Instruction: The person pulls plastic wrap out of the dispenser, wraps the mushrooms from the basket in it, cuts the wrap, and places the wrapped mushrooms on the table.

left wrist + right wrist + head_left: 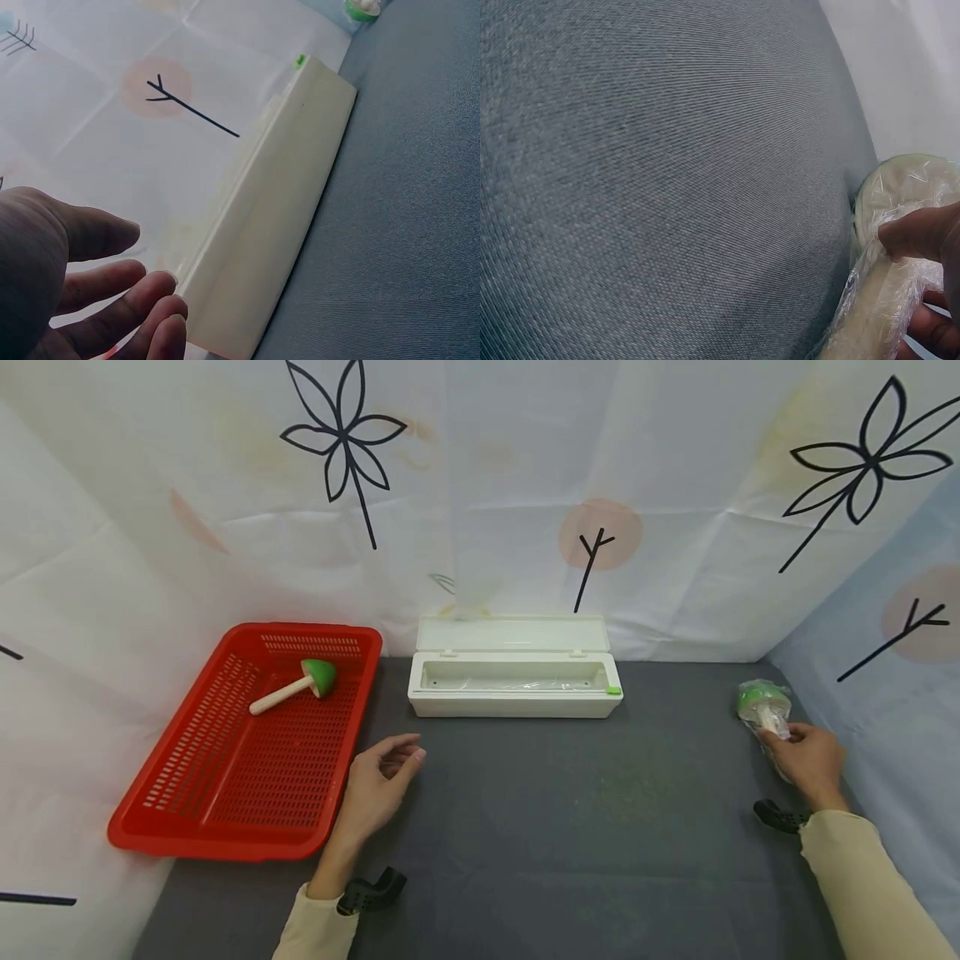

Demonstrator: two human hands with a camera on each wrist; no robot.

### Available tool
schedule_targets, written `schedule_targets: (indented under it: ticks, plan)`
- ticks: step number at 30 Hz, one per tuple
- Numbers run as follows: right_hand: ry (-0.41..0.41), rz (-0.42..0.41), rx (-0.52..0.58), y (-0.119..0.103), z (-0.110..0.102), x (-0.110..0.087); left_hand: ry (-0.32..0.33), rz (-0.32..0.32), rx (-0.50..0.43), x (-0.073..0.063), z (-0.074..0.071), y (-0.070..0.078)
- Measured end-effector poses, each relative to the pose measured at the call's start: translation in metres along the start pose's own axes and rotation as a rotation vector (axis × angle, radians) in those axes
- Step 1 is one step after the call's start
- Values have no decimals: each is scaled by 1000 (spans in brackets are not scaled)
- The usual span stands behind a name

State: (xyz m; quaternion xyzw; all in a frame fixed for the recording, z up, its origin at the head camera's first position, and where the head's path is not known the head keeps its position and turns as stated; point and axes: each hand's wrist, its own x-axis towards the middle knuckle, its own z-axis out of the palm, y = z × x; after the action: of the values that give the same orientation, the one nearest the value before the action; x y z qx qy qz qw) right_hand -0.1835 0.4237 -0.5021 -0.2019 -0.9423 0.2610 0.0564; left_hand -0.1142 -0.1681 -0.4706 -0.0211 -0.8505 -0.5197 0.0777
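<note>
On the far right of the table, my right hand (pixel 812 762) grips the pale stem of a toy mushroom (pixel 763 700) with a green cap, wrapped in clear plastic film. In the right wrist view the thumb presses on the film-covered stem (pixel 874 307) just under the cap. My left hand (pixel 378 785) holds nothing; its fingers are loosely bent beside the red basket (pixel 217 850). A second, unwrapped green-capped mushroom (pixel 288 692) lies on its side in that basket. At the back middle stands a white cling film dispenser (pixel 517 706), its lid raised and clear film inside.
A dark grey cloth (pixel 600 827) covers the table. White patterned fabric (pixel 495 560) hangs behind, and another fabric panel (pixel 900 727) rises close to my right hand. A small green piece (pixel 614 690) sits at the dispenser's right end.
</note>
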Motion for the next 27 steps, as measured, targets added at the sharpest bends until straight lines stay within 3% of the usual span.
schedule_targets:
  ticks: [19,23,27]
  plan:
    - [2,57,63,-7,-3,-5,3,19,6,-3,-10,12]
    - [39,42,83,-11,-7,-13,7,30,16,-4,-18,15]
    - [127,-6,99,-18,-8,-24,17,40,30,-4,-27,18]
